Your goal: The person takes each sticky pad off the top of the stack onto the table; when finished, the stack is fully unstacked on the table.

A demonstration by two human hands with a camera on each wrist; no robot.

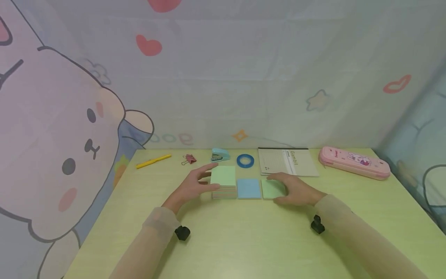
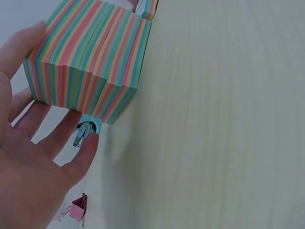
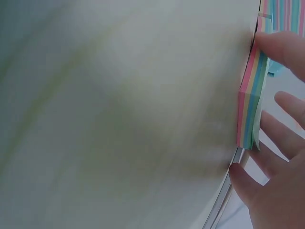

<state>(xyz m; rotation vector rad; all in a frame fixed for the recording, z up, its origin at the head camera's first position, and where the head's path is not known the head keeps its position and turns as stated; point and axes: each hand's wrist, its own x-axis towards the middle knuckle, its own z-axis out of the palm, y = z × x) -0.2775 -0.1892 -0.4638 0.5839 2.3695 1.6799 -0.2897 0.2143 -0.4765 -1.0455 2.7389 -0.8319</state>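
Note:
A tall stack of sticky notes (image 1: pixel 223 176), green on top with striped sides, stands on the table. My left hand (image 1: pixel 195 184) holds it from the left, thumb at the near side and fingers at the far side. The left wrist view shows the stack's striped layers (image 2: pixel 88 52) close up. To the right lies a low blue-topped sticky note pad (image 1: pixel 249 189). Beyond that, my right hand (image 1: pixel 297 190) grips a thin green-topped sticky note pad (image 1: pixel 271 189) between thumb and fingers. Its pink, yellow, blue and green layers (image 3: pixel 251 105) show in the right wrist view.
Along the table's back lie a yellow pen (image 1: pixel 153 161), a pink binder clip (image 1: pixel 190 158), a light blue stapler (image 1: pixel 220 155), a roll of blue tape (image 1: pixel 245 161), a notebook (image 1: pixel 287 162) and a pink pencil case (image 1: pixel 354 162). A printed curtain (image 1: pixel 223 77) hangs behind.

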